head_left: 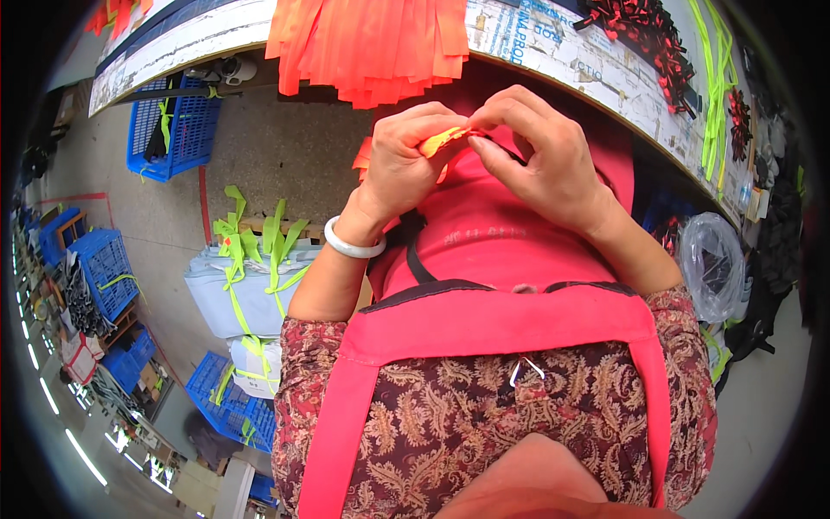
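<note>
My left hand (406,156) is closed around a bunched orange fabric strip (443,141); its yellowish-orange end sticks out between thumb and fingers, and more orange shows below the fist. Close beside it, my right hand (540,147) pinches with thumb and forefinger at the end of the same bunch. Something small and dark shows by the right fingertips, too small to name. Both hands are held above my lap, over the red apron (519,259). Just beyond them, a thick row of orange fabric strips (367,48) hangs over the table edge.
The worn white table (553,39) curves across the far side. On it lie black-and-red strip bundles (644,43) and neon yellow strips (713,86). Blue crates (177,130) and a tied pale-blue stack (233,298) stand at left. A clear plastic bag (713,255) hangs at right.
</note>
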A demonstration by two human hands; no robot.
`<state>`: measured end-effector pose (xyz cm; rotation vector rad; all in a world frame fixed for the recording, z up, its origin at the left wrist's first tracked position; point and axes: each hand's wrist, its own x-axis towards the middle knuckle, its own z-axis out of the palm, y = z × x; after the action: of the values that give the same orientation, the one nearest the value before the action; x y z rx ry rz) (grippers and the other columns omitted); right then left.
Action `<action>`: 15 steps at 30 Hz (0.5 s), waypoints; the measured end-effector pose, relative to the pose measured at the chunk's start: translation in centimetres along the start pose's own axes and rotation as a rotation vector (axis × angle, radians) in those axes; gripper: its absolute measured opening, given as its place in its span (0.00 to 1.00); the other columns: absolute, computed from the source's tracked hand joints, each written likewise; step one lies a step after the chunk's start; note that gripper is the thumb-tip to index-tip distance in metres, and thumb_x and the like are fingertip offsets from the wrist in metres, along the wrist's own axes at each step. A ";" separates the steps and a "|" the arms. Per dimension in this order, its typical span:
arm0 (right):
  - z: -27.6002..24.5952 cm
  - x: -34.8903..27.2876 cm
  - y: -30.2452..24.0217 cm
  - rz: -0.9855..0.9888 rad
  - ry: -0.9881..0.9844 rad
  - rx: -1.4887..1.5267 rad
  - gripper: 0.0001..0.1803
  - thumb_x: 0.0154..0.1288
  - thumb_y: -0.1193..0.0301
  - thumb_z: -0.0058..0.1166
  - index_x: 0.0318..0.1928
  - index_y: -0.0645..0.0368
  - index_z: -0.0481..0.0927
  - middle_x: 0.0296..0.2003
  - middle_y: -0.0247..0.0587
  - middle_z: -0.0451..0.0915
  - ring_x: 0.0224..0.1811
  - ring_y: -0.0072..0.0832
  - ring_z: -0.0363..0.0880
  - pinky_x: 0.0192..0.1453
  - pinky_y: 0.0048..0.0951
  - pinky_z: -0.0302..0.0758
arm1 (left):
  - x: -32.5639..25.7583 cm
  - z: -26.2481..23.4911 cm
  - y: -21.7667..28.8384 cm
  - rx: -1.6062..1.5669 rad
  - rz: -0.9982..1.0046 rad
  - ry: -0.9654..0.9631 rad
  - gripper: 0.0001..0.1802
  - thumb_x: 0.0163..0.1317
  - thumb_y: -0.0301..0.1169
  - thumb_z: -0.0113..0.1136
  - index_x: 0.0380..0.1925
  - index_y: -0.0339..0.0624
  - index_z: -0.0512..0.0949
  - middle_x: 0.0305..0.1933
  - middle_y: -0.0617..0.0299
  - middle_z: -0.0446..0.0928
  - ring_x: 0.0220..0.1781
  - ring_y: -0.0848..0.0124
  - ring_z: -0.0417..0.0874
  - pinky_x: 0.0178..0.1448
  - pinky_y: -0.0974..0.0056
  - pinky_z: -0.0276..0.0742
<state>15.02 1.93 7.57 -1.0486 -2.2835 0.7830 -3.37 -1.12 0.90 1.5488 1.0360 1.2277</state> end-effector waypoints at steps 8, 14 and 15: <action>1.1 -0.6 0.5 -0.034 0.068 0.088 0.07 0.58 0.73 0.63 0.36 0.57 0.78 0.32 0.37 0.78 0.30 0.34 0.81 0.30 0.30 0.78 | -0.3 0.3 -0.3 -0.063 -0.005 0.030 0.08 0.59 0.27 0.65 0.36 0.33 0.82 0.33 0.55 0.81 0.31 0.69 0.82 0.35 0.68 0.76; 1.8 -0.7 1.3 -0.117 0.119 0.123 0.08 0.58 0.75 0.63 0.37 0.59 0.78 0.32 0.40 0.78 0.30 0.33 0.81 0.29 0.28 0.78 | -0.5 0.5 -0.3 -0.103 -0.022 0.036 0.08 0.59 0.24 0.64 0.38 0.34 0.82 0.30 0.57 0.79 0.30 0.72 0.79 0.33 0.69 0.73; 1.8 -0.7 1.2 -0.117 0.119 0.124 0.08 0.58 0.75 0.63 0.37 0.59 0.78 0.32 0.40 0.78 0.30 0.33 0.81 0.29 0.28 0.78 | -0.7 0.4 -0.4 -0.125 -0.054 0.030 0.08 0.59 0.23 0.64 0.39 0.34 0.82 0.28 0.58 0.77 0.29 0.73 0.77 0.32 0.69 0.71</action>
<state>14.87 1.55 5.37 -0.8733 -2.1459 0.7820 -3.10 -1.72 0.34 1.4017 0.9947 1.2573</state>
